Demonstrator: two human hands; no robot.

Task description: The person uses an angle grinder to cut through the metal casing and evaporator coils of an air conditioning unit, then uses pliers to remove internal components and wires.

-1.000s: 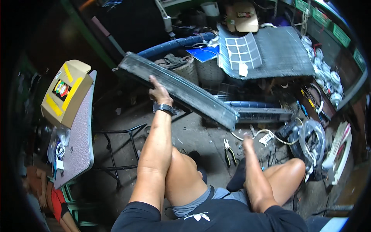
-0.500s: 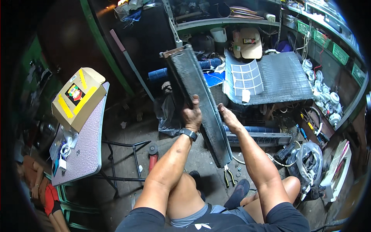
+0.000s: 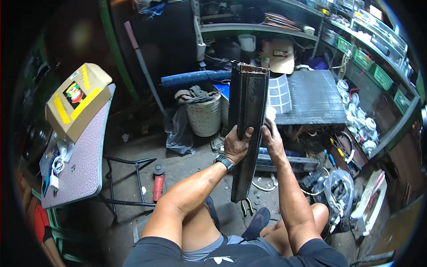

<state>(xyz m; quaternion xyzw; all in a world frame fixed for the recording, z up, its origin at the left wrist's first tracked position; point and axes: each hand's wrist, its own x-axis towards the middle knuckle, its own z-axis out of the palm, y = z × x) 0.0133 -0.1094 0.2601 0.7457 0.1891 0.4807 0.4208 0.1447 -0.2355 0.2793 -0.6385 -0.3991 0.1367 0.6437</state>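
A long, dark evaporator coil (image 3: 252,100) stands lengthwise before me, tilted slightly, with copper-coloured metal showing at its far end. My left hand (image 3: 237,144) is closed on its left side, the thumb lying across the face. On the opposite edge is my right hand (image 3: 272,141), closed on the coil with its fingertips partly hidden. The coil's near end hangs above the floor between my legs. Just beyond that end lie pliers (image 3: 247,207) with yellow-edged handles.
A basket of cloths (image 3: 205,116) and a blue blower roller (image 3: 195,77) are beyond my left hand. A red angle grinder (image 3: 158,183) lies left, near a table (image 3: 86,178) bearing a cardboard box (image 3: 79,100). On the right are a silvery sheet (image 3: 311,98) and a plastic bag (image 3: 340,191).
The coil has swung from a slant to nearly straight ahead and turned, showing its edge more. Both hands stay on it. The basket of cloths behind it is now visible.
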